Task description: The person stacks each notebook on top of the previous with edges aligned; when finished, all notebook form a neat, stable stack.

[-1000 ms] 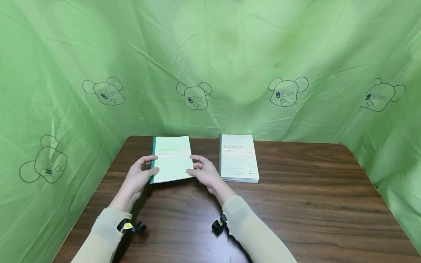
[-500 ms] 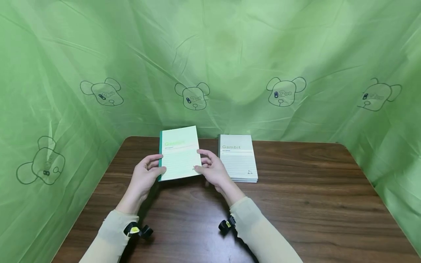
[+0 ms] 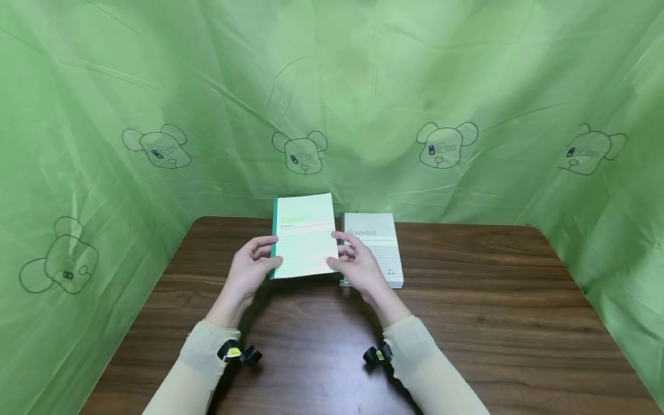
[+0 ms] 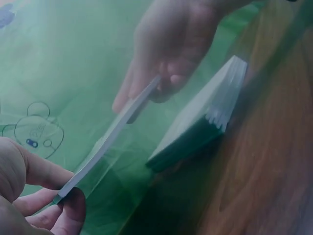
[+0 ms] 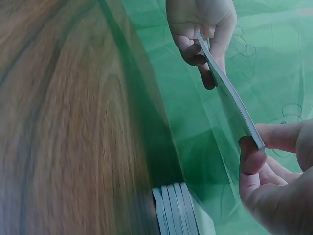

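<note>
A thin pale notebook [image 3: 305,242] with a green spine is held up over the table between both hands. My left hand [image 3: 249,266] pinches its spine edge, thumb on the cover and fingers behind. On the opposite edge my right hand [image 3: 360,266] pinches it the same way. Just to the right lies a stack of notebooks [image 3: 381,253] marked "Gambit", partly hidden by the right hand. In the left wrist view the held notebook [image 4: 110,137] is seen edge-on, apart from the stack [image 4: 200,110]. The right wrist view shows the stack's page edges [image 5: 176,210] below it.
The brown wooden table [image 3: 493,311] reaches far to the right of the stack. Behind and beside it hangs a green cloth [image 3: 373,86] with bear-head drawings. A small black camera [image 3: 240,353] is strapped to the left wrist, another [image 3: 378,354] to the right.
Both hands have carried the notebook to the right, towards the stack, and its far edge has risen. The right hand now overlaps the stack in view. The stack has stayed put.
</note>
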The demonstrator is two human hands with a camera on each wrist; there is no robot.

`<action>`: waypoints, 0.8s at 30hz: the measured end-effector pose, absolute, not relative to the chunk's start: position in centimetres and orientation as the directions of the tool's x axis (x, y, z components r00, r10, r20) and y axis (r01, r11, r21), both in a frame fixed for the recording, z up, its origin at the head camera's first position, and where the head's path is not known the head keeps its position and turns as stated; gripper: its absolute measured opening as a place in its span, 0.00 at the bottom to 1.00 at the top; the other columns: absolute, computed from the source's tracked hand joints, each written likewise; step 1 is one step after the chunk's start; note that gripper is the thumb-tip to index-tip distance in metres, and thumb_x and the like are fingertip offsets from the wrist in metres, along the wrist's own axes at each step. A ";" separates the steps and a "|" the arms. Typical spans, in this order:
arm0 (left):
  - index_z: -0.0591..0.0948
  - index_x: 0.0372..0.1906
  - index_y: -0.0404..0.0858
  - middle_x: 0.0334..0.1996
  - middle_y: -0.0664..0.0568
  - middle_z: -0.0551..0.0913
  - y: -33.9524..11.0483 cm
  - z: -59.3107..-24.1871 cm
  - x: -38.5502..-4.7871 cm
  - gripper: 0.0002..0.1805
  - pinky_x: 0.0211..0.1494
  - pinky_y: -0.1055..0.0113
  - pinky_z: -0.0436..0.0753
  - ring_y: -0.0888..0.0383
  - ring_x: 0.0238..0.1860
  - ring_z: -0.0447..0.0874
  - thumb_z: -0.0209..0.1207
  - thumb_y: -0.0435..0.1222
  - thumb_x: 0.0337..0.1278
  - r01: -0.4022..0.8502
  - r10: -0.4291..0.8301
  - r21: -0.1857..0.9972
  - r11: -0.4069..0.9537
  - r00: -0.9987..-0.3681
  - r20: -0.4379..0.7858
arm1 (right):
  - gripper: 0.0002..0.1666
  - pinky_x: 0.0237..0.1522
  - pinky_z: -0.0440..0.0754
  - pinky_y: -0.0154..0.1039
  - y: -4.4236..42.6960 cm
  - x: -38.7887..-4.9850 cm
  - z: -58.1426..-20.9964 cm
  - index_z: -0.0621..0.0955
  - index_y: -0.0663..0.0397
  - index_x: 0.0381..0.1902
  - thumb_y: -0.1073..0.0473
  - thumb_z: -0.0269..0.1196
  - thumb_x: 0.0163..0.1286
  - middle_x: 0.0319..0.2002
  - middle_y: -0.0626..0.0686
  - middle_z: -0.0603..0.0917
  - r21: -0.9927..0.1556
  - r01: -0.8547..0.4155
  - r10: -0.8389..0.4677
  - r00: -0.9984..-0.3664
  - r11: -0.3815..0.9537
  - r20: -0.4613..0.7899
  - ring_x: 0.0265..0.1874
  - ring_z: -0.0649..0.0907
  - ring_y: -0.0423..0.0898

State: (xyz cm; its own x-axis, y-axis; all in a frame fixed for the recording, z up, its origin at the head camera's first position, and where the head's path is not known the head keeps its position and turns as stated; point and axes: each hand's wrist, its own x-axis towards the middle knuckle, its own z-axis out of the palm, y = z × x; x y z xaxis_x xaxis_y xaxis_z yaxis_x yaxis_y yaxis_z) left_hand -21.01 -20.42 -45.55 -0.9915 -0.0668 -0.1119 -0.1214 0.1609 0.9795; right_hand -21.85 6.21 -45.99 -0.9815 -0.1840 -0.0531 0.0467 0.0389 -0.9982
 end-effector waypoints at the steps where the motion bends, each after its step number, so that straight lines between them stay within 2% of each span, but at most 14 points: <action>1: 0.79 0.73 0.40 0.63 0.40 0.83 -20.1 -45.5 -21.1 0.30 0.50 0.67 0.82 0.55 0.48 0.84 0.69 0.29 0.68 -0.120 -0.066 0.981 0.152 -0.992 -0.111 | 0.39 0.44 0.80 0.33 6.5 -21.8 -46.0 0.77 0.45 0.76 0.70 0.72 0.70 0.51 0.55 0.87 -0.998 0.050 -0.182 -0.982 0.040 -0.056 0.42 0.78 0.44; 8: 0.82 0.69 0.40 0.59 0.40 0.86 -17.9 -45.3 -22.1 0.28 0.41 0.66 0.83 0.56 0.40 0.84 0.70 0.26 0.65 -0.113 -0.051 0.986 0.119 -0.993 -0.108 | 0.40 0.44 0.79 0.32 9.1 -22.0 -45.7 0.76 0.45 0.78 0.69 0.72 0.72 0.54 0.55 0.85 -0.997 0.073 -0.179 -0.981 0.030 -0.078 0.43 0.76 0.44; 13: 0.83 0.67 0.40 0.56 0.41 0.87 -16.0 -45.1 -22.9 0.27 0.37 0.66 0.82 0.56 0.38 0.85 0.71 0.25 0.64 -0.089 -0.035 0.990 0.106 -0.996 -0.086 | 0.39 0.43 0.79 0.31 11.0 -22.1 -45.2 0.75 0.47 0.79 0.69 0.71 0.73 0.55 0.57 0.87 -0.997 0.047 -0.156 -0.986 0.062 -0.056 0.42 0.78 0.42; 24: 0.83 0.66 0.39 0.54 0.41 0.88 -12.8 -45.9 -24.2 0.27 0.41 0.65 0.87 0.54 0.41 0.90 0.70 0.22 0.63 -0.067 -0.007 0.997 0.045 -0.998 -0.067 | 0.39 0.46 0.81 0.30 14.1 -22.3 -45.3 0.75 0.50 0.79 0.69 0.72 0.73 0.58 0.62 0.86 -0.994 0.021 -0.130 -0.991 0.104 -0.034 0.43 0.80 0.42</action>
